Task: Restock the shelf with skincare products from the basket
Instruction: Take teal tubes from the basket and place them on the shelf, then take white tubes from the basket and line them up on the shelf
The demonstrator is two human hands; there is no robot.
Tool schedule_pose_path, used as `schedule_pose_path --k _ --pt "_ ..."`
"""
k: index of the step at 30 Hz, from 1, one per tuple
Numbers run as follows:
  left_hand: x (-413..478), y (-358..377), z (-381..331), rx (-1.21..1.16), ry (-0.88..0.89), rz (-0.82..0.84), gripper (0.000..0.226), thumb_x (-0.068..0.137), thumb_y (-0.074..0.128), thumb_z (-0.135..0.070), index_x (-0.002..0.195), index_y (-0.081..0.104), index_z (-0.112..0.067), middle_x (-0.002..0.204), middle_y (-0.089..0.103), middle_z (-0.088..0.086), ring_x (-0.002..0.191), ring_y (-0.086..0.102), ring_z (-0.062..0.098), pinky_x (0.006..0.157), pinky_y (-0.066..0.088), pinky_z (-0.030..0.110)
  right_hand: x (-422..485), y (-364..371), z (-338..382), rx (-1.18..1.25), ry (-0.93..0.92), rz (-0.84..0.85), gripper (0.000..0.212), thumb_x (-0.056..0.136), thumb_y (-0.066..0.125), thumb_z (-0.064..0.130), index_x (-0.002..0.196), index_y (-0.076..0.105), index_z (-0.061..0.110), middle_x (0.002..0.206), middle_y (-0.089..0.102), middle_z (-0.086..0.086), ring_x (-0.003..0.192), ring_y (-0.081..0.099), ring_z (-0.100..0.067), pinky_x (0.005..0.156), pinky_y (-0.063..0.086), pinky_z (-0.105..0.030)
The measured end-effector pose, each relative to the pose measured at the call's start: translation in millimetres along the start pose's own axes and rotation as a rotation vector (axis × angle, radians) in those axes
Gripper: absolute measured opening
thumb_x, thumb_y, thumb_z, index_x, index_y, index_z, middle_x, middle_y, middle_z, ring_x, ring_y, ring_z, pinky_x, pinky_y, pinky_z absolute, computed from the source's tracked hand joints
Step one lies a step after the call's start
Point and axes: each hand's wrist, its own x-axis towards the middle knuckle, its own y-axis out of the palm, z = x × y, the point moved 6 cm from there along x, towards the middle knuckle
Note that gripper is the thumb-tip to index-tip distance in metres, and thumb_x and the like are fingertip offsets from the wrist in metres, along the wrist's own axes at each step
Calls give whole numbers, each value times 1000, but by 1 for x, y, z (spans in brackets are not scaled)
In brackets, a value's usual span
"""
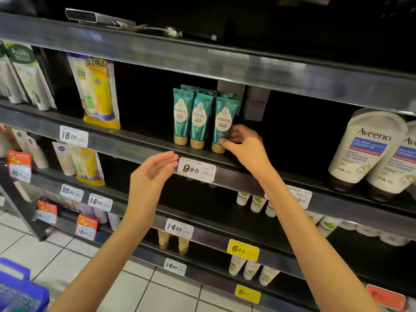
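Hand-cream tube [224,124] on the shelf [135,141] is pinched by the right hand [245,143] at its three o'clock, while the left hand [153,170], at seven o'clock, hangs relaxed and empty.

**Brands and prices on the shelf**

HAND VEIL is printed on each front teal tube [199,115] and, faintly, on a grey box [256,103] behind them. Aveeno stands on the white tubes [369,140] at right, and Acnes on a green pack [22,57] at far left. The rails carry an upper 18.00 tag [73,136], a 9.90 tag [197,170], a 25.90 tag [71,192], a lower 18.00 tag [100,202], an upper 14.95 tag [179,228], a lower 14.95 tag [175,266], and two yellow ones: an upper 6.60 tag [243,250] and a lower 6.60 tag [247,293]. The small print is too blurred to read.
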Motion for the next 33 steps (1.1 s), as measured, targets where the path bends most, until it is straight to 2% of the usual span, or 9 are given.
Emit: schedule_pose_path --k 9,13,14,18,21,23,27,30,33 --pt "-4 -24 4 58 6 -65 24 85 60 -11 101 65 -28 106 69 -3 106 63 10 98 47 34 -7 0 6 -54 88 81 44 79 72 18 117 55 4 109 64 -10 91 57 -10 77 45 -13" --pt "-22 -68 6 145 14 -119 24 85 61 -11 102 65 -27 103 71 -7 101 64 4 88 51 18 -53 -40 38 55 -67 -200 30 82 66 30 109 59 20 93 65 4 82 61 -5 64 43 -1" --pt "-33 -87 10 169 -3 -160 23 85 61 -10 100 66 -27 99 72 -9 98 65 1 84 51 13 -68 -29 49 161 -112 -130 20 83 64 30 102 62 25 87 65 5 80 62 -5 62 45 -3" --pt "-99 -182 42 299 -147 -436 18 85 59 0 93 65 -15 93 70 -3 79 63 -9 78 47 11 -125 108 69 376 -94 507 9 82 64 25 89 66 30 83 66 5 80 63 -6 64 51 -15" --pt "-172 -268 55 480 -244 -681 20 85 55 5 99 63 -7 99 66 10 81 63 3 72 46 3 -173 221 67 387 -20 758 8 85 62 13 85 64 21 81 67 1 69 59 -3 62 47 -16" --pt "-228 -327 56 580 -313 -859 20 86 56 2 101 64 -8 99 66 10 89 62 17 69 47 7 -204 286 64 407 27 881 5 86 61 9 87 63 13 82 65 -7 69 57 -9 64 48 -21" --pt "-326 -412 58 646 -414 -1113 18 86 57 -2 102 63 -4 102 65 11 92 58 19 81 43 27 -268 395 61 413 93 1038 6 87 60 8 90 64 5 81 63 -13 68 56 -17 71 49 -36" --pt "-360 -450 69 667 -443 -1184 14 85 58 -1 94 63 -9 94 64 9 85 57 16 82 42 28 -309 468 61 396 154 1095 5 89 56 7 90 61 5 81 63 -12 60 57 -7 65 49 -23" --pt "-369 -485 94 669 -512 -1208 17 85 58 2 100 65 2 96 65 14 84 57 14 78 41 19 -333 532 58 339 170 1125 8 91 53 4 90 61 1 69 58 -5 45 54 7 56 47 -12"
